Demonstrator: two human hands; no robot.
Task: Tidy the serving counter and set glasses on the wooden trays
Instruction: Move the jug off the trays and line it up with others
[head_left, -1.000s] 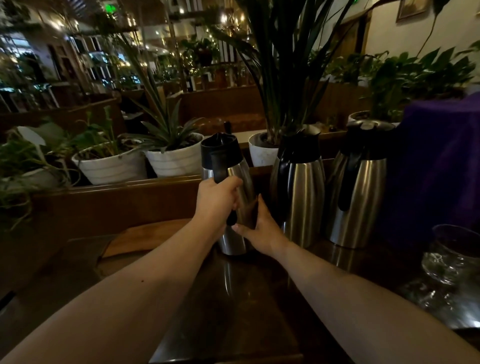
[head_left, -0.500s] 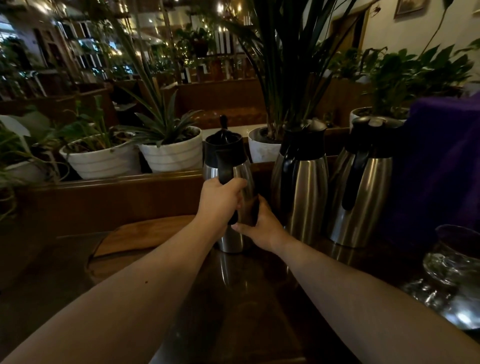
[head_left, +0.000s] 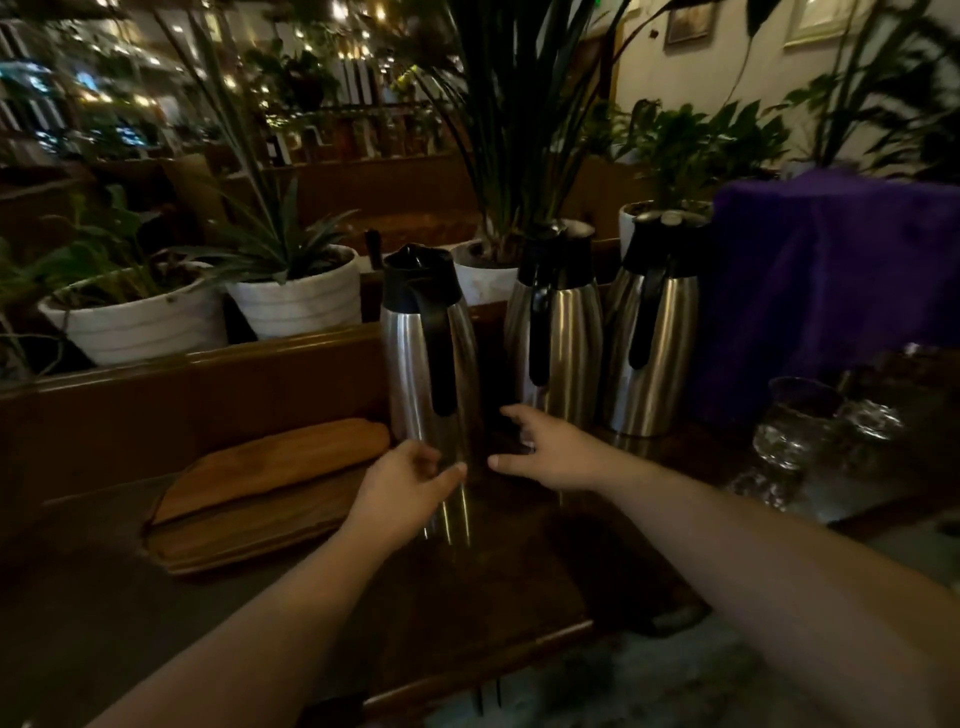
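Three steel carafes with black lids and handles stand in a row at the back of the dark counter. The left carafe (head_left: 423, 353) stands upright, a little apart from the middle carafe (head_left: 558, 332) and the right carafe (head_left: 652, 332). My left hand (head_left: 405, 486) hovers open just in front of the left carafe's base. My right hand (head_left: 550, 452) is open beside that base, fingers spread, holding nothing. Wooden trays (head_left: 260, 488) lie stacked to the left of the carafes. Clear glasses (head_left: 797, 421) stand at the right.
White pots with plants (head_left: 296, 299) line a wooden ledge (head_left: 208, 364) behind the counter. A purple cloth (head_left: 841, 280) drapes something at the back right. The counter's front edge (head_left: 478, 670) runs below my forearms.
Both hands have let go of the left carafe and drawn back and down. The carafe now stands by itself on the counter.
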